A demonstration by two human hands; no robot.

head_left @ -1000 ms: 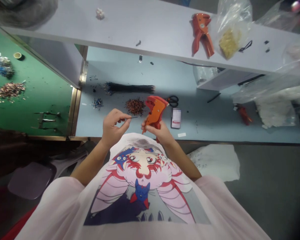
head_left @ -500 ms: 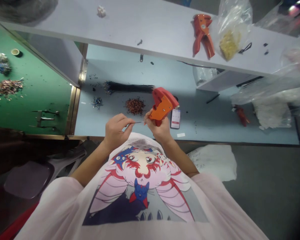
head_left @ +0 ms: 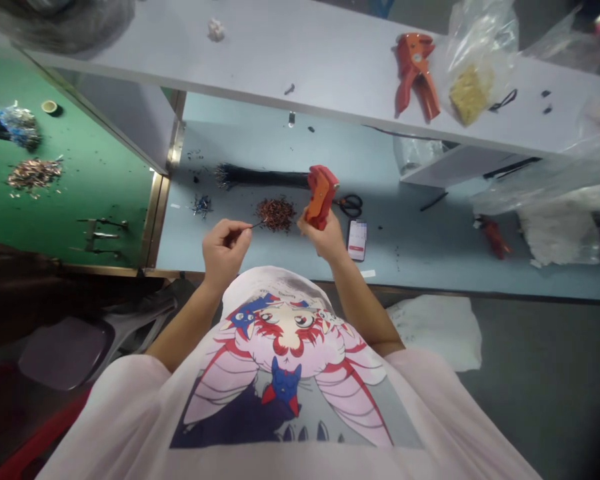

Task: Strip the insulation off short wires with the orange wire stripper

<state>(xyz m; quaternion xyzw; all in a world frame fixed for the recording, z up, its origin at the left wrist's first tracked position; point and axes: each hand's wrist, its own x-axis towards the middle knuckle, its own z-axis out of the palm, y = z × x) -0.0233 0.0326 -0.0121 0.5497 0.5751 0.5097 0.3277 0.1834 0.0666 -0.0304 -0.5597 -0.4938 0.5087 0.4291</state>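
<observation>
Fingertips pinched together, a person's left hand (head_left: 225, 250) holds a thin wire (head_left: 258, 225), its free end pointing toward a pile of copper-coloured scraps (head_left: 276, 215); the right hand (head_left: 329, 238), wrapped around red-and-orange pliers (head_left: 322, 195), is beyond the pile, near scissors (head_left: 351, 205).

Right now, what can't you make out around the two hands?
Head view, thin wire: its held end is covered by the left hand.
Head view, orange tool: handles mostly hidden by the right hand.
Head view, black wire bundle: right end behind the orange tool.
Head view, phone: screen text too small to read.
</observation>
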